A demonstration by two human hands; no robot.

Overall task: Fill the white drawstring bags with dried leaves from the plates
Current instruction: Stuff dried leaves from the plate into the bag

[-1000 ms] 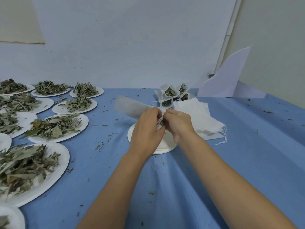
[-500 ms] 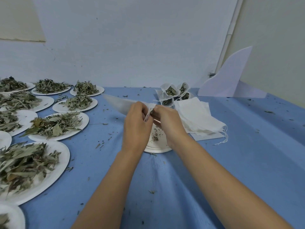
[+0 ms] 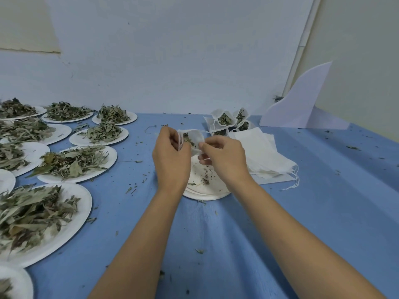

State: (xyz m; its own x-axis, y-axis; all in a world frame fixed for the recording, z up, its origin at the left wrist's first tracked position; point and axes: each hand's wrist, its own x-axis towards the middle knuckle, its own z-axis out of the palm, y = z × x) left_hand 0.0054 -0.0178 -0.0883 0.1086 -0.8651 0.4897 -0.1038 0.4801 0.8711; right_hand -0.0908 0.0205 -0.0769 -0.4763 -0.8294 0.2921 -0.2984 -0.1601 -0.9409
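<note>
Left hand (image 3: pixel 170 156), right hand (image 3: pixel 224 158) pinch bag (image 3: pixel 194 138) between them, above plate (image 3: pixel 207 196).

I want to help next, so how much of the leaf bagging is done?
A few filled bags stand at the back. The left hand and right hand hold one open bag with some leaves inside, above a nearly empty plate. Lots remains: a pile of empty bags and many plates of leaves.
</note>
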